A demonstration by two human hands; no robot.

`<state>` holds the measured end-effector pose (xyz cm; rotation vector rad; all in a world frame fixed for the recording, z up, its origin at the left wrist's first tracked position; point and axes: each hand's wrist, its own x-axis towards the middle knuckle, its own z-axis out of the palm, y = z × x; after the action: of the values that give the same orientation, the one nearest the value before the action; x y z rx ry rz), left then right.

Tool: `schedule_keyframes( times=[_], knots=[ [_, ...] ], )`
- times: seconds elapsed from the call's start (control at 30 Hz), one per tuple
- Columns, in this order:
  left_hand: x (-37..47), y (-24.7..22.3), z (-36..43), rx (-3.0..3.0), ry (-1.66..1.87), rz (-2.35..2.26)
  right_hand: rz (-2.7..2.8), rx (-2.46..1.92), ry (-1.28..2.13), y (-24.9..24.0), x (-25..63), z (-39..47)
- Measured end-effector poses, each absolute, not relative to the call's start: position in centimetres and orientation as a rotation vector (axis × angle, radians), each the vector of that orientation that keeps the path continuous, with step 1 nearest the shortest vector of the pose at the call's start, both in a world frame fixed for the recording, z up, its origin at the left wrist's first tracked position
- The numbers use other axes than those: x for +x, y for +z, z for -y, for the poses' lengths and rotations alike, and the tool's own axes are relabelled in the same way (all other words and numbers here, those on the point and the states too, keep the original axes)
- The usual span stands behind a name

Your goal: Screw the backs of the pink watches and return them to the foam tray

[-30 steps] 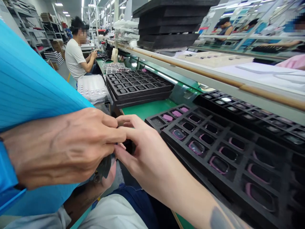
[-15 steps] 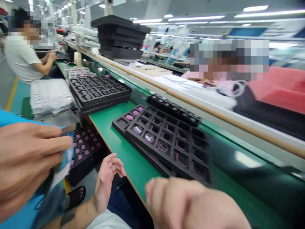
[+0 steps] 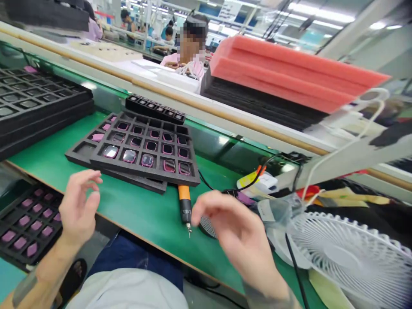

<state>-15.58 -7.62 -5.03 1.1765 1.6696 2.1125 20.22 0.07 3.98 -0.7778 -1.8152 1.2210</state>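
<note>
My left hand hovers over the front edge of the green bench, fingers loosely bent and apart, with nothing in it. Over the bench on the right, my right hand is half curled and appears to hold nothing. Its fingertips are beside an electric screwdriver, orange and black, whose thin bit points toward me. Behind the screwdriver lies a black foam tray with purple-rimmed, watch-like cases in its cells. It rests askew on another foam tray, where purple pieces show.
Stacked black trays stand at left; a lower tray holds purple pieces. A small black tray sits behind. At right are a white fan, cables and a bottle. Red foam sheets top the shelf; a person sits beyond.
My view has swung to the right. The blue-sleeved hand of another person at the left is out of view. My right hand has come beside the screwdriver; my left stays empty.
</note>
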Motion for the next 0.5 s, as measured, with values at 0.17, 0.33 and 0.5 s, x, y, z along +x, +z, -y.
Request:
schedule_keyframes(
  times=[0.17,0.33,0.5],
  knots=[
    [-25.4,0.2,-1.9,1.227,1.611,-2.007,1.565,-1.294,1.052,-0.3,21.4,-13.2],
    [-28.0,2.7,-8.4,1.134,1.225,-2.051,1.549,-1.423,1.136,-3.6,18.9,-16.2],
    [-25.9,3.9,-8.6,0.993,1.300,-1.973,1.548,-1.365,0.943,-3.0,15.4,-15.7]
  ],
)
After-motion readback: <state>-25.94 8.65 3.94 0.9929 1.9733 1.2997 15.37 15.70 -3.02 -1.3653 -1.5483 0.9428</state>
